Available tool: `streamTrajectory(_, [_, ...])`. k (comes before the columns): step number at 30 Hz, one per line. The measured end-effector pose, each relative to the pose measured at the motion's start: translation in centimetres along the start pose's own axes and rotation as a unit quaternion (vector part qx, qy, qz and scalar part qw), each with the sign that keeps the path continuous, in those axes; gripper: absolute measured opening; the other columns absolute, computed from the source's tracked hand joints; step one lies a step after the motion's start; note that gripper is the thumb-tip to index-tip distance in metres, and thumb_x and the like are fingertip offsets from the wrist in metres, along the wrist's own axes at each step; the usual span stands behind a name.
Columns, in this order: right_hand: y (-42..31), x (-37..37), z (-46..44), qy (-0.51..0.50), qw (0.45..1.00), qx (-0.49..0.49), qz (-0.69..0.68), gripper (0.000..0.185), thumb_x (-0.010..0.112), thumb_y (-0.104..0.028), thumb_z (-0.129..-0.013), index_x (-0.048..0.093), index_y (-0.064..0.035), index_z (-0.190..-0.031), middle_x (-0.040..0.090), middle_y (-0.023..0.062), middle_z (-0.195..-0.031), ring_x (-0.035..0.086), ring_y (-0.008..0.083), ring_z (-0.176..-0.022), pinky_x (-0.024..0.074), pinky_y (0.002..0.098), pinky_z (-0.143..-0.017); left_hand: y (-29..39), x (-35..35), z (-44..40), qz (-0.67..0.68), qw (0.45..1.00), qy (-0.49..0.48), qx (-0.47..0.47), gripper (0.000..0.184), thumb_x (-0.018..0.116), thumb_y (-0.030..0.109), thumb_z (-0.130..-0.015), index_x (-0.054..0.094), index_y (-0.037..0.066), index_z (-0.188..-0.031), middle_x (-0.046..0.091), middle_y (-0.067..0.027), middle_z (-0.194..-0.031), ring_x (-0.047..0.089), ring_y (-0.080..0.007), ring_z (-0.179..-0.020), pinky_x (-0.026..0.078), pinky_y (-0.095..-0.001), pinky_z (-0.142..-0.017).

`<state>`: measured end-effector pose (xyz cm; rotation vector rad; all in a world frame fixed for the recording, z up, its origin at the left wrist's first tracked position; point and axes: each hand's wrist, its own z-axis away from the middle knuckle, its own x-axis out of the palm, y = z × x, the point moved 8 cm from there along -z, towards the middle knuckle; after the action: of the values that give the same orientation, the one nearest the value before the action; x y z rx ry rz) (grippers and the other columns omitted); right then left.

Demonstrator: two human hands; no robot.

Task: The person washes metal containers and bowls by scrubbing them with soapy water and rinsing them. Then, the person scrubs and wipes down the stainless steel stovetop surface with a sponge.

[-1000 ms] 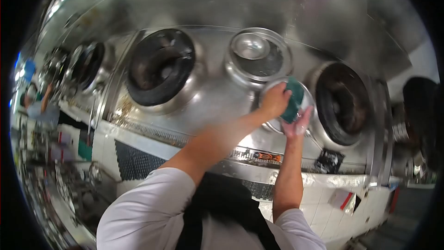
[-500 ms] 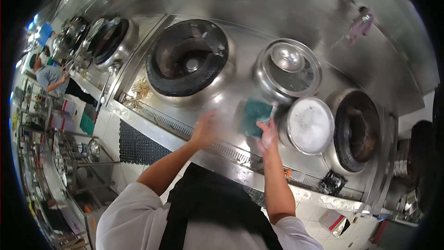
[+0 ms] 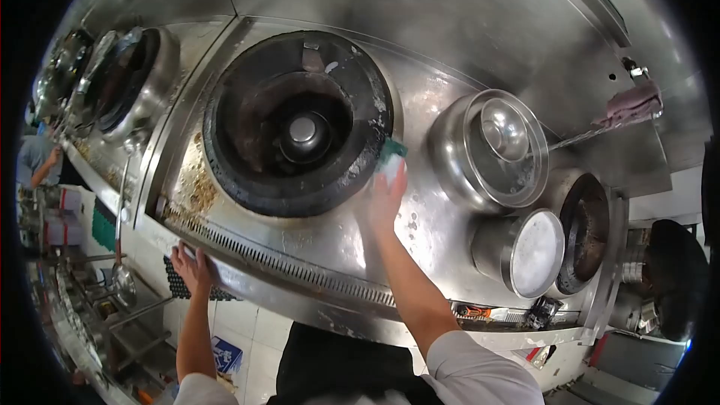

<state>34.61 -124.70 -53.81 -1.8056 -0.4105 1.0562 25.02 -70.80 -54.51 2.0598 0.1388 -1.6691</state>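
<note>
My right hand [image 3: 388, 191] is closed on a green scouring pad [image 3: 391, 150]. The pad lies against the right side of the blackened ring of a large wok burner [image 3: 360, 97], and some white foam shows at the fingers. My left hand [image 3: 193, 268] rests on the front edge of the steel range [image 3: 247, 274], fingers apart and holding nothing. To the right stands a steel pot [image 3: 457, 146] with a metal bowl [image 3: 504, 129] in its top. In front of that pot is another pot [image 3: 495, 251] full of white suds [image 3: 537, 253].
A second wok burner [image 3: 585, 232] is at the right end. A slotted drain [image 3: 285, 266] runs along the front, with an orange-handled item [image 3: 472, 313] on it. A pink cloth [image 3: 630, 107] hangs at the back right. Another person [image 3: 37, 157] stands far left.
My right hand has carried the scouring pad leftward to the large burner's ring. My left hand has moved left and down onto the range's front edge. The view has shifted.
</note>
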Motion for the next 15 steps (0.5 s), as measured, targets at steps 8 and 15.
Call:
streamTrajectory(8, [-0.9, 6.4, -23.6, -0.158, 0.97, -0.176, 0.057, 0.046, 0.053, -0.028, -0.091, 0.049, 0.0067, -0.12, 0.059, 0.0223, -0.112, 0.058, 0.0282, -0.102, 0.0428, 0.034, -0.091, 1.2, -0.1, -0.2, -0.034, 0.999, 0.02, 0.03, 0.052, 0.042, 0.033, -0.093, 0.032, 0.011, -0.14, 0.019, -0.0205, -0.147, 0.011, -0.0418, -0.135, 0.01, -0.0502, -0.109])
streamTrajectory(15, [-0.1, 7.0, -25.2, -0.215, 0.954, -0.173, 0.121, 0.04, 0.044, -0.026, -0.094, 0.052, 0.0023, -0.121, 0.054, 0.0197, -0.123, 0.049, 0.029, -0.118, 0.0347, 0.036, -0.101, 3.0, -0.2, -1.0, -0.035, 0.996, -0.021, 0.08, 0.048, 0.041, 0.031, -0.093, 0.04, 0.007, -0.134, 0.018, -0.0217, -0.147, 0.012, -0.0434, -0.136, 0.013, -0.0518, -0.108])
